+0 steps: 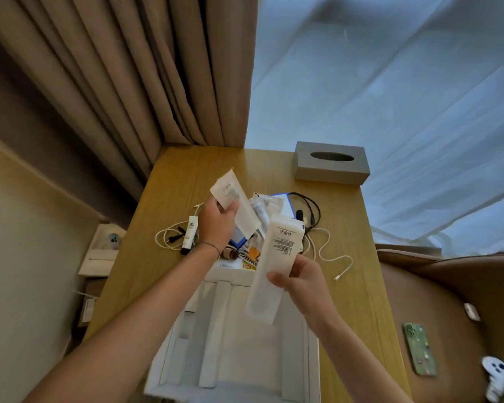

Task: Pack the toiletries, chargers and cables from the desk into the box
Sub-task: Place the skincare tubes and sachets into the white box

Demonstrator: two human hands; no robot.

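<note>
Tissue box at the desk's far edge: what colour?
Plain grey tissue box, dark oval slot on top; head view.

Box (239,344) sits at near edge of tabletop (361,286); toiletries pile (262,216) just behind it; small tube (190,234) and cable (169,237) left of pile; second cable (329,254) right of pile; tissue box (330,164) at far right corner; left hand (217,225) holds a tube (234,206) above pile; right hand (303,279) holds another tube (274,266) over box; phone (419,349) on chair (448,301), right of tabletop.
</note>
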